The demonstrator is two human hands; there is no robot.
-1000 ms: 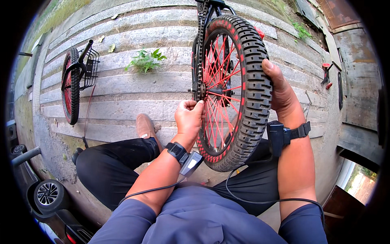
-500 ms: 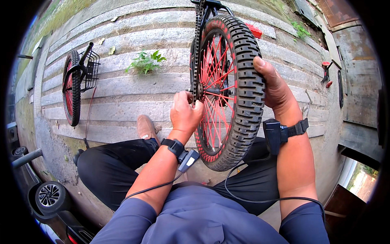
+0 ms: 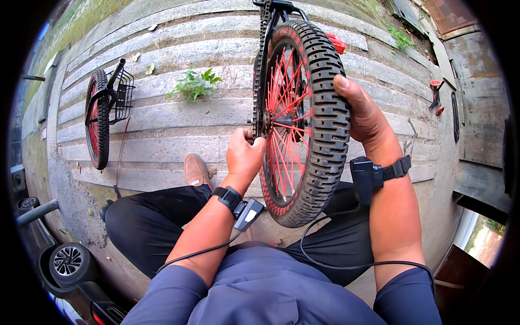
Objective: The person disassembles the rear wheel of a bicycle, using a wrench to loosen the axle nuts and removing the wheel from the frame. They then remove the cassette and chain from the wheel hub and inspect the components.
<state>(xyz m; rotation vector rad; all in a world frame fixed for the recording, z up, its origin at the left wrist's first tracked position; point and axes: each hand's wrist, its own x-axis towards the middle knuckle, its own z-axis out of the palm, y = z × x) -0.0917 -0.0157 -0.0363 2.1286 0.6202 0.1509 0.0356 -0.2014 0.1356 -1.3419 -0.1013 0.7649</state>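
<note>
A bicycle wheel (image 3: pixel 329 122) with a chunky black tyre and red spokes stands in front of me, between my knees. My right hand (image 3: pixel 364 111) grips the tyre from its right side, thumb on the tread; its other fingers are hidden behind. On the wheel's left side, a chain (image 3: pixel 258 76) runs down to the small sprocket (image 3: pixel 264 122) at the hub. Just below the axle, my left hand (image 3: pixel 244 156) is closed with thumb and forefinger pinched at the chain's lower bend. Its fingertips are partly hidden.
At left a detached front wheel (image 3: pixel 97 122) with fork and wire basket (image 3: pixel 123 95) lies on the slatted ground. A green weed (image 3: pixel 194 85) grows mid-ground. Red-and-black parts (image 3: pixel 436 97) lie at right. A black cable (image 3: pixel 346 267) crosses my lap. A car wheel (image 3: pixel 69 261) shows lower left.
My left hand has shifted slightly left and down along the chain, uncovering more of the axle end. The wheel has tilted a little to the left, with my right hand still on it.
</note>
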